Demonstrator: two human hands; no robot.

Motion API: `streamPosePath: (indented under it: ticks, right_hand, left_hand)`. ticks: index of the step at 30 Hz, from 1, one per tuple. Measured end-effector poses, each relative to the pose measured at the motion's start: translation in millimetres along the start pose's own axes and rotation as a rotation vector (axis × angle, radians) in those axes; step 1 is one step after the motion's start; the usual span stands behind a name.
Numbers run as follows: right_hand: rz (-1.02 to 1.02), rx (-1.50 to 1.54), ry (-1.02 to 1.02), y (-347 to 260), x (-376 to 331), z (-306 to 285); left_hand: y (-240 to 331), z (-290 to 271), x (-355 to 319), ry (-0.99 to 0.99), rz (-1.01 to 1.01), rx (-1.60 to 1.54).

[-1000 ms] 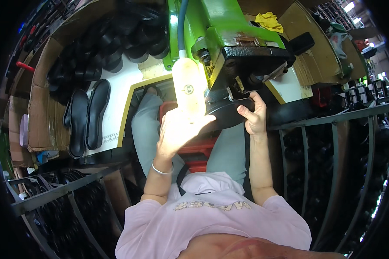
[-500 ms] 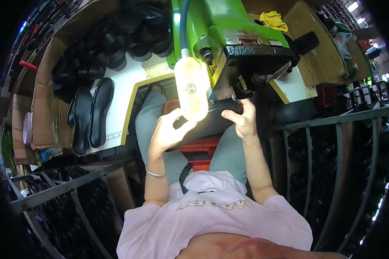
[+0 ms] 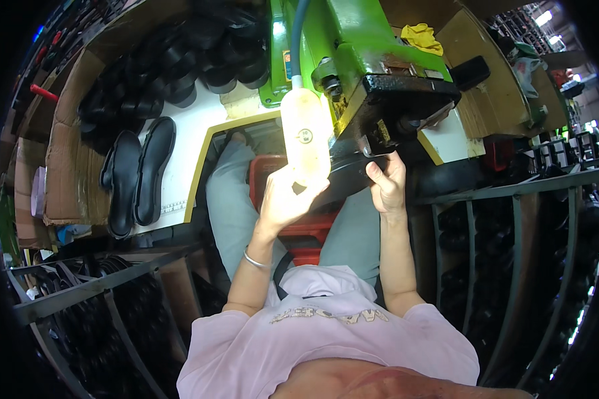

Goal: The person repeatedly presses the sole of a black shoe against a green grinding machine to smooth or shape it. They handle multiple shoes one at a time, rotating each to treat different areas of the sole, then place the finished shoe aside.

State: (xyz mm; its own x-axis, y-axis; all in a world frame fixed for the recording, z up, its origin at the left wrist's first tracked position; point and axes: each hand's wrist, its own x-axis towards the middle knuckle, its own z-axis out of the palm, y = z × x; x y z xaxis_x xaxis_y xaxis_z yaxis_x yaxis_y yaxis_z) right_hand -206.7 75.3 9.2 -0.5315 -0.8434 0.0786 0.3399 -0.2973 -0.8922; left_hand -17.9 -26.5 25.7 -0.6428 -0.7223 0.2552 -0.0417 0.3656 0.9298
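Both hands grip a black shoe sole [image 3: 347, 181] beneath the head of a green machine [image 3: 359, 33]. My left hand [image 3: 287, 203], a bracelet on its wrist, is closed on the sole's left end; a bright lamp [image 3: 306, 143] hides some of its fingers. My right hand [image 3: 387, 188] pinches the sole's right end, thumb on top, just below the machine's black working head [image 3: 406, 100]. The glare and the machine hide part of the sole. A pair of black soles [image 3: 154, 171] lies on the white table at the left.
A heap of black soles [image 3: 180, 63] fills the cardboard box [image 3: 70, 153] at the far left. A yellow cloth [image 3: 422, 38] sits behind the machine. Metal racks [image 3: 100, 290] with many black pieces flank me on both sides. My legs straddle a red stool [image 3: 306, 233].
My left hand has moved right, closer under the lamp. My right hand and the sole have shifted slightly right, as have the lamp and machine in the picture.
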Motion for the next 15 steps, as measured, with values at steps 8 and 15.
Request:
streamPosePath:
  ticks: [8,15]
  right_hand:
    - [0.061,-0.100,0.007,15,-10,11]
    - [-0.024,-0.361,-0.104,26,-9,27]
  left_hand:
    - [-40,0,-38,0.054,-0.197,-0.280]
    - [-57,20,-55,0.221,-0.120,-0.413]
